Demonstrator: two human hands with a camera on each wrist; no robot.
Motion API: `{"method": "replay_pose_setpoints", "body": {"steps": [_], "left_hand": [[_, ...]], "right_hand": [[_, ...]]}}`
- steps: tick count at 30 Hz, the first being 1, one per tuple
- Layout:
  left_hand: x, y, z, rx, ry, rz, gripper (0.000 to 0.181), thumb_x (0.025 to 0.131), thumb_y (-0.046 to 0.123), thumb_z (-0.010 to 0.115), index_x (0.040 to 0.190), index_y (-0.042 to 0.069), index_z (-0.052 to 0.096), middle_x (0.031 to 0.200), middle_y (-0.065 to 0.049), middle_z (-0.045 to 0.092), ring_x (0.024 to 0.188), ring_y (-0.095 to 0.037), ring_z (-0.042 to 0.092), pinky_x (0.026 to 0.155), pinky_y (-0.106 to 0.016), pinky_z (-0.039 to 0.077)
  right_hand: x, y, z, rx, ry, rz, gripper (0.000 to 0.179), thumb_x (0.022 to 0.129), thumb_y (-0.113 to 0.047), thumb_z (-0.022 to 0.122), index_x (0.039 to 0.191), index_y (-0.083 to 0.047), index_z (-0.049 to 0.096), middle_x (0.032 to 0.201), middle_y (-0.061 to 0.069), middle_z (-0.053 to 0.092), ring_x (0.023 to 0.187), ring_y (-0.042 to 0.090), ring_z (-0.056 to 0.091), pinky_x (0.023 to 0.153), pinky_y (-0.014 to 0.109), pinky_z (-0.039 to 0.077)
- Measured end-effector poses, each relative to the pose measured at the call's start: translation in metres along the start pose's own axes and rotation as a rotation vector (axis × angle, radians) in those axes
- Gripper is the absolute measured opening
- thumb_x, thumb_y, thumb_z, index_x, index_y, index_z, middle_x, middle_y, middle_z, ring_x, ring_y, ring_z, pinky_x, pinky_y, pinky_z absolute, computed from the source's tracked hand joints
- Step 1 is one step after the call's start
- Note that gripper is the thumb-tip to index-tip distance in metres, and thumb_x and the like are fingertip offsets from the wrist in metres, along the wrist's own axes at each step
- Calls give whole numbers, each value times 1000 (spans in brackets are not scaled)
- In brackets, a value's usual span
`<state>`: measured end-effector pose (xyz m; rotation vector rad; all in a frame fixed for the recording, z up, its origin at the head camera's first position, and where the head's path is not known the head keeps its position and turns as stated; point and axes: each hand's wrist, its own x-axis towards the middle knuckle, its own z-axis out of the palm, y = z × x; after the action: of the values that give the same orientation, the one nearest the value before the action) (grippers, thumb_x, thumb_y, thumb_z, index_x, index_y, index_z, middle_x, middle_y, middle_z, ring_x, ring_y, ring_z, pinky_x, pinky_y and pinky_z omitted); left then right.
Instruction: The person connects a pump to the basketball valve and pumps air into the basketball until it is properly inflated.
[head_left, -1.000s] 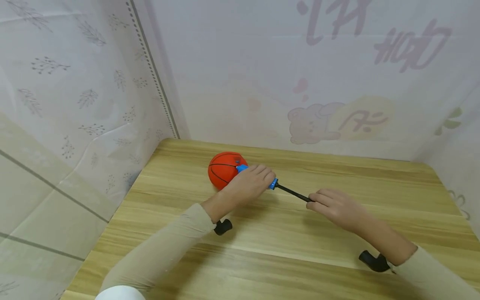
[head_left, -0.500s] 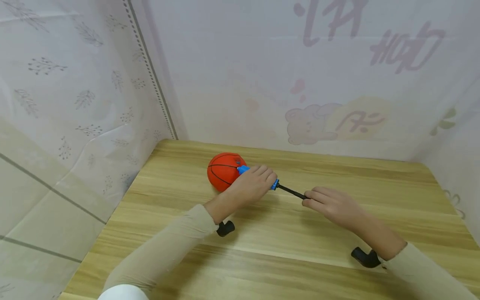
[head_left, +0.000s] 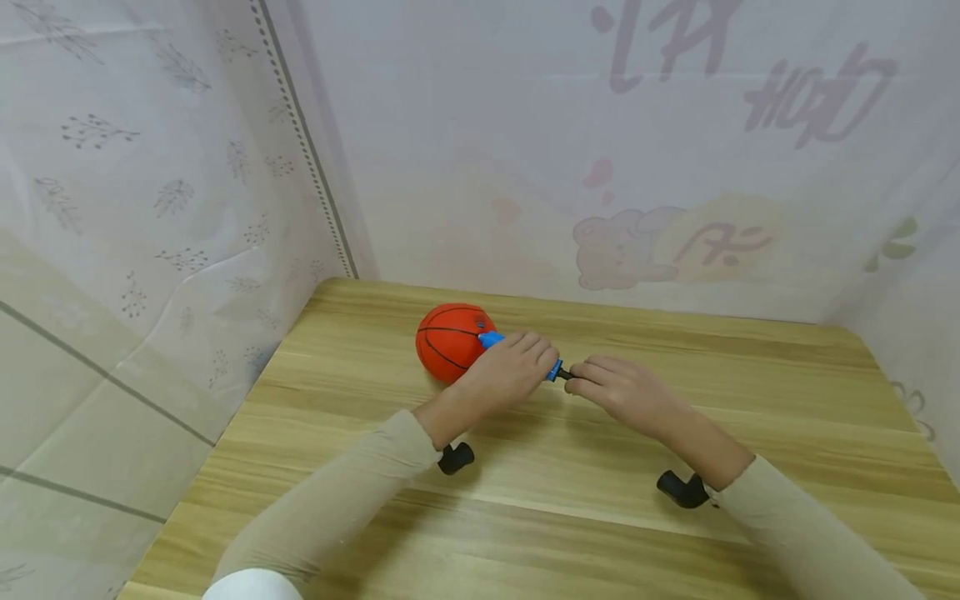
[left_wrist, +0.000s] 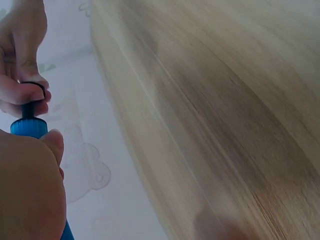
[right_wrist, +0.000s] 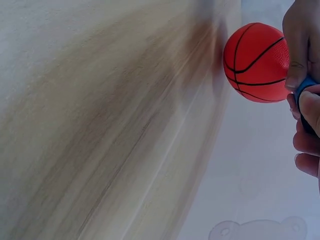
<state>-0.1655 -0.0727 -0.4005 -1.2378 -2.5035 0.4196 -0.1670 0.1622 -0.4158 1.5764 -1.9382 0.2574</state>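
A small red basketball [head_left: 448,343] with black lines sits toward the back of the table, left of centre. My left hand [head_left: 512,367] grips the blue barrel of a hand pump [head_left: 491,339], whose tip points at the ball's right side. At the pump's other end, my right hand [head_left: 626,392] holds the black handle, fingers curled round it. Only a short piece of the black rod [head_left: 564,374] shows between the hands. In the left wrist view the blue collar [left_wrist: 29,128] lies just under the right fingers. Most of the barrel is hidden by my left hand.
The wooden table [head_left: 570,517] meets a patterned cloth wall [head_left: 465,167] at its back edge. More printed cloth [head_left: 150,250] hangs along the left side. Black curved pieces [head_left: 682,490] sit at both wrists, above the tabletop.
My right hand has moved left toward my left hand, pushing the black rod into the blue barrel, so much less rod shows. The left hand and ball have stayed nearly in place.
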Motion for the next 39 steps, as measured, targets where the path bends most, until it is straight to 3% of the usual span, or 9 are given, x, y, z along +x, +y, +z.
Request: {"method": "replay_pose_setpoints", "body": {"steps": [5, 12, 19, 28, 39], "left_hand": [[0, -1, 1, -13, 6, 18, 15, 108, 16, 51, 121, 10, 55, 119, -1, 59, 112, -17, 53, 103, -28, 43], [-4, -5, 0, -23, -19, 18, 18, 108, 14, 48, 124, 9, 54, 125, -3, 60, 116, -18, 54, 106, -30, 43], [-5, -7, -1, -11, -1, 25, 16, 108, 12, 48, 122, 9, 55, 121, -2, 60, 114, -18, 55, 103, -29, 44], [-1, -4, -5, 70, 60, 30, 13, 108, 15, 49, 118, 9, 55, 113, -2, 59, 107, -17, 54, 99, -28, 44], [-2, 0, -6, 21, 43, 29, 12, 107, 15, 52, 117, 9, 55, 113, -2, 59, 105, -17, 53, 97, -28, 44]], "right_hand": [[-8, -2, -5, 9, 16, -3, 42, 112, -11, 31, 95, -5, 68, 95, 5, 67, 81, 18, 62, 69, 27, 54], [-38, -10, -33, 13, -12, -12, 39, 113, -11, 30, 100, -5, 67, 99, 7, 68, 84, 19, 63, 70, 31, 55], [-56, -13, -45, -7, 53, -52, 40, 112, -10, 35, 94, -4, 71, 94, 7, 70, 79, 20, 66, 66, 30, 57], [-34, -8, -36, 5, -46, -27, 40, 112, -9, 31, 102, -4, 68, 99, 7, 67, 85, 20, 63, 70, 30, 55], [2, -3, -11, -1, -55, -13, 43, 113, -9, 26, 99, -5, 66, 99, 4, 66, 85, 18, 62, 70, 26, 53]]}}
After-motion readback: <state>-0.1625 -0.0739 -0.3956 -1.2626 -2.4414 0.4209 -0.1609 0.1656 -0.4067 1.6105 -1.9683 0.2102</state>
